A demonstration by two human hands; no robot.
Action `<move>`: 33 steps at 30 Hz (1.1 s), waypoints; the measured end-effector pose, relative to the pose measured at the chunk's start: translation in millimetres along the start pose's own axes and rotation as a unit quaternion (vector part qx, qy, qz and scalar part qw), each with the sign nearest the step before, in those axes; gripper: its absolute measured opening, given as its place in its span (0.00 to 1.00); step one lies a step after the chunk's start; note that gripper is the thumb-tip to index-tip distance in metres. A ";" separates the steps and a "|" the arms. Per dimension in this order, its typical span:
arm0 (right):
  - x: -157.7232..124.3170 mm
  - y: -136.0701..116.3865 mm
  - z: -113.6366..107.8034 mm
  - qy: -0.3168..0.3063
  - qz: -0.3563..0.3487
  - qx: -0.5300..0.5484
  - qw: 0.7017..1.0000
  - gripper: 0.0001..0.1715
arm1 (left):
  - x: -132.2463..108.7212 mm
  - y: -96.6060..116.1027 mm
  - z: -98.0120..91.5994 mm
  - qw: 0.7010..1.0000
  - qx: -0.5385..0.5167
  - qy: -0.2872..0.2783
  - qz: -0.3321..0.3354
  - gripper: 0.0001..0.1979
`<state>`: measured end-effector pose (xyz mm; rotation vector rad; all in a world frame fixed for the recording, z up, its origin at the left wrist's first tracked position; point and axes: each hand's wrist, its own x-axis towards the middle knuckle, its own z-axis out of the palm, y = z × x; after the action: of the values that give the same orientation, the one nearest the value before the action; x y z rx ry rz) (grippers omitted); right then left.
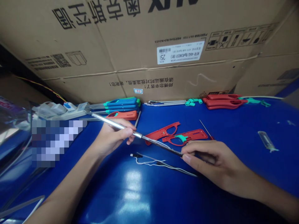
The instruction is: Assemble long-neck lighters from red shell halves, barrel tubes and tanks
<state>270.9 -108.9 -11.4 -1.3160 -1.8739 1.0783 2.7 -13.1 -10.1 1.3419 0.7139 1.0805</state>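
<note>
Bare forearms rise from the lower corners, both hands gripping one slim, slanting line of tube and rod above the blue table.

Left hand pinches the silvery tube near its lower mouth; right hand closes thumb and fingertips on the far end of the dark rod, white wire alongside, and two red handle halves lie just beyond. Rod and tube meet between the hands; how deep one sits inside the other, I cannot tell. Both look light and stiff; the tube's smooth metal is probably slippery and apt to roll, so holding near the mouth should steady it. The wire seems soft and easily nicked on the rim, best pinched flat against the rod.
</note>
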 end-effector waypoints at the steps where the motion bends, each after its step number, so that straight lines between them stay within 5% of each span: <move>1: 0.2 0.0 -0.3 -0.008 0.007 0.018 1.000 0.14 | 0.1 0.1 0.0 1.000 -0.002 -0.003 0.001 0.11; 9: 4.5 -3.4 -3.7 -0.037 0.053 0.100 0.993 0.17 | 2.6 1.2 0.0 0.999 -0.008 -0.019 0.028 0.10; 33: 6.9 -1.3 0.2 -0.037 0.064 0.117 0.990 0.16 | 1.6 -6.2 9.6 0.999 -0.033 0.042 0.011 0.12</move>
<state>267.8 -102.7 -10.2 -1.2874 -1.6725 1.3837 13.2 -14.9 -14.5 1.2575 0.7194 1.1739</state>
